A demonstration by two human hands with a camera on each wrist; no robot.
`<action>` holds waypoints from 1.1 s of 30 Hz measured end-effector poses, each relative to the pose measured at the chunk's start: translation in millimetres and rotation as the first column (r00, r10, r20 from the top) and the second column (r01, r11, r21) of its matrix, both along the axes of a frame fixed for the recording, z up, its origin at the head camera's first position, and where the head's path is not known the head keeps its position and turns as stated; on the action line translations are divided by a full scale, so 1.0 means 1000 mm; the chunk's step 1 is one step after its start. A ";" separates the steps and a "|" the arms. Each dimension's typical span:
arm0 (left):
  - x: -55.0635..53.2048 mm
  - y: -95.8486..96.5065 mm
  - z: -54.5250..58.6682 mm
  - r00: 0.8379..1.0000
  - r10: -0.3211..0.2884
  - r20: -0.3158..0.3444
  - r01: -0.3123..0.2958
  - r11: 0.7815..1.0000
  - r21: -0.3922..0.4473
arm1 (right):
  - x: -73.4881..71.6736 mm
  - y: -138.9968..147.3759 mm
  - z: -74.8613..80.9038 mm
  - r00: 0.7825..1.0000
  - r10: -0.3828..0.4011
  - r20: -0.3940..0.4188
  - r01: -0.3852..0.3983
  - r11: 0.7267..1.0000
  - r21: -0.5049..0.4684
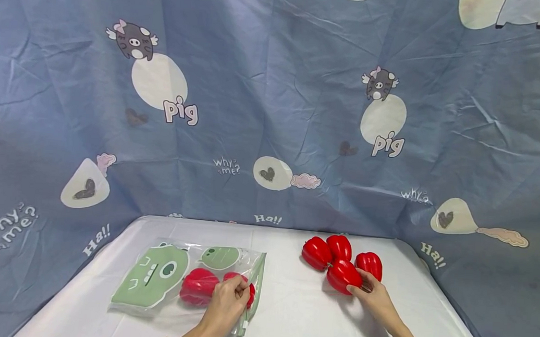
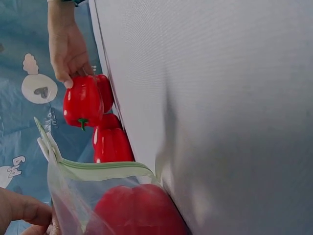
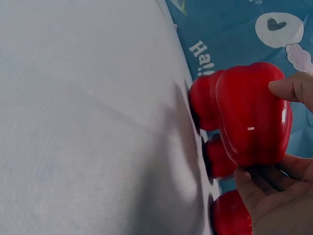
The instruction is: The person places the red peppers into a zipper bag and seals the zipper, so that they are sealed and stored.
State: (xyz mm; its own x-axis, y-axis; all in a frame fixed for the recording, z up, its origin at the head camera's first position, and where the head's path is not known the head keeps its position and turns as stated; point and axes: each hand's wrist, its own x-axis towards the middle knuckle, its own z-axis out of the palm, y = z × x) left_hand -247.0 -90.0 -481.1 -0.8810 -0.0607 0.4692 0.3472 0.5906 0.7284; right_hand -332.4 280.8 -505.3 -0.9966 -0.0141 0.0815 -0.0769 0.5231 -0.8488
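My right hand (image 1: pixel 378 300) grips a shiny red bell pepper (image 1: pixel 343 276), thumb on one side and fingers on the other. In the right wrist view this pepper (image 3: pixel 252 115) stands out in front of several others. Its green stem shows in the left wrist view, pointing toward the bag. My left hand (image 1: pixel 226 302) pinches the upper side of a clear zip bag (image 1: pixel 261 264) near its green-edged mouth. The mouth (image 2: pixel 105 170) gapes in the left wrist view. Inside the bag lie red bell peppers (image 1: pixel 198 288), partly hidden by my left hand.
Three more red bell peppers lie at the back right of the white table (image 1: pixel 288 305): one on the left (image 1: pixel 316 253), one behind (image 1: pixel 339 246) and one on the right (image 1: pixel 369 264). A blue cartoon-print curtain (image 1: pixel 264 110) hangs behind the table and along its sides.
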 end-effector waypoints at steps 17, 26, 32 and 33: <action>-0.002 -0.001 -0.001 1.000 0.000 0.007 0.000 1.000 0.001 | 0.009 -0.015 0.013 0.998 0.054 -0.032 -0.056 0.996 -0.066; -0.002 -0.001 0.000 1.000 0.004 0.006 -0.004 1.000 -0.001 | 0.012 -0.032 0.016 0.996 0.080 -0.047 -0.084 0.992 -0.092; -0.002 -0.001 0.000 1.000 0.001 0.008 -0.001 1.000 0.002 | 0.017 -0.046 0.018 0.989 0.136 -0.061 -0.144 0.978 -0.148; -0.002 -0.001 0.000 1.000 0.002 0.006 -0.002 1.000 0.002 | 0.018 -0.049 0.018 0.987 0.147 -0.060 -0.155 0.975 -0.160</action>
State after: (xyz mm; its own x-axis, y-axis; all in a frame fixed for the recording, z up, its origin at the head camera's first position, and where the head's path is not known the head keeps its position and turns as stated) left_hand -249.0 -91.4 -480.8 -0.8835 -0.0634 0.4642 0.3421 0.5896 0.7317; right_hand -314.4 232.1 -487.3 -0.9789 -0.1468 0.1424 -0.1867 0.3562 -0.9156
